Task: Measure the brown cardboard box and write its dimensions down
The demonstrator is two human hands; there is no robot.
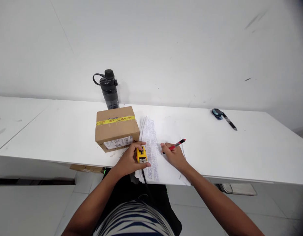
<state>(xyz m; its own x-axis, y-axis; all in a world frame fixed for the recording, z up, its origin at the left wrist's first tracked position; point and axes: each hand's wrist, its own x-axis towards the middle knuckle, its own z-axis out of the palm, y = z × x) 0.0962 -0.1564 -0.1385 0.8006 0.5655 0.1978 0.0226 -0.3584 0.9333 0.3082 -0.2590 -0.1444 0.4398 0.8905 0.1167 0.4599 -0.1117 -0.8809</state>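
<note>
Yellow plastic shows between the fingers of the left hand (129, 163), which grips a tape measure (141, 154) with thumb and fingers at either side of its case, over the near left part of the paper sheets (167, 170). To its right, the right hand (174, 156) is closed round a red and black pen (177, 144), its writing end pointing down and left at the page; whether the tip meets the paper is too small to tell. A dark strap (144, 178) hangs from below the tape measure over the table's near edge; if it catches on clothing, it could tug the case sideways and drag the sheets along. These overlap loosely, with uneven left edges and the near edge at the table's rim, so a sliding forearm might skew them and spoil a line of writing. Just left of them, a cardboard box (114, 131) with a yellow tape band sits close to the left hand; a careless elbow or knuckle could nudge it back into the black bottle (109, 90), which is tall enough to topple. Far right on the white table (215, 147), a small dark round object (217, 113) lies beside a black marker (229, 121), well apart from both hands.
</note>
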